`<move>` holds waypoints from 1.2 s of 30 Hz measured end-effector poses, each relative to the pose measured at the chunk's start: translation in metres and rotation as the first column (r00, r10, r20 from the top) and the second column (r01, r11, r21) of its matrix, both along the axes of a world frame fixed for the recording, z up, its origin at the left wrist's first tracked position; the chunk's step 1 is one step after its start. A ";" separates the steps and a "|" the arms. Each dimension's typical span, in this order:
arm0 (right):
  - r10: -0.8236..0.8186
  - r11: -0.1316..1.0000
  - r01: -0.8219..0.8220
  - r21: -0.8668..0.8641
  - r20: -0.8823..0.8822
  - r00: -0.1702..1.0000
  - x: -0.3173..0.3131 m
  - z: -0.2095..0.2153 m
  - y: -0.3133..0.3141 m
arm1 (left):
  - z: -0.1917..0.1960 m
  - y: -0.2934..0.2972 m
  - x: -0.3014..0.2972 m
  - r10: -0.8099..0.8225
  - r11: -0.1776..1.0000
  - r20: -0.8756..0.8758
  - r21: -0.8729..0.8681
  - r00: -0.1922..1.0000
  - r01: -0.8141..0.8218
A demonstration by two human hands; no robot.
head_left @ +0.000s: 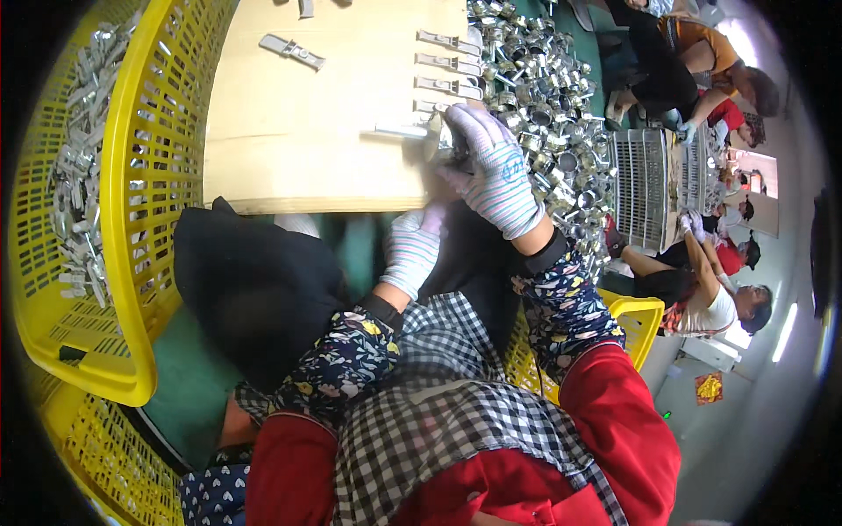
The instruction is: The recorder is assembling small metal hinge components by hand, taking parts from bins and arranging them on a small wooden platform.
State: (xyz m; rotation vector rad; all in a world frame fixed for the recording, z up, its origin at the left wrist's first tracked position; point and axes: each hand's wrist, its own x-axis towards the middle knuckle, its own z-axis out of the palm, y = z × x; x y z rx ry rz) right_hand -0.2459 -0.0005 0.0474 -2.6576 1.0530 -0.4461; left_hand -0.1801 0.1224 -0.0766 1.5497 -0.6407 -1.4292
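Note:
My right hand point(493, 167), in a striped knit glove, is closed round a shiny metal cup-shaped part with a rod point(399, 131). The rod points left over the pale wooden board point(298, 167). My left hand point(412, 249), gloved alike, is just below the board's near edge, close under the right one. Its fingers are pressed together, and whatever they hold, if anything, is hidden. Several flat metal clips point(447, 63) lie in a row on the board, beyond my right hand. Another clip point(292, 51) lies on its own at the far left.
A large heap of metal cup-shaped parts point(561, 114) lies right of the board. At the left stands a tall yellow basket point(132, 188) holding many metal clips. Another yellow basket point(636, 320) is beside my right arm. Co-workers point(710, 61) work beside grey crates point(640, 188) at the right.

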 end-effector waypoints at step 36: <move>0.126 0.989 -0.131 -0.062 -0.087 0.988 -0.003 0.002 0.001 | 0.038 -0.009 0.013 -0.012 0.961 0.184 -0.269 0.983 0.062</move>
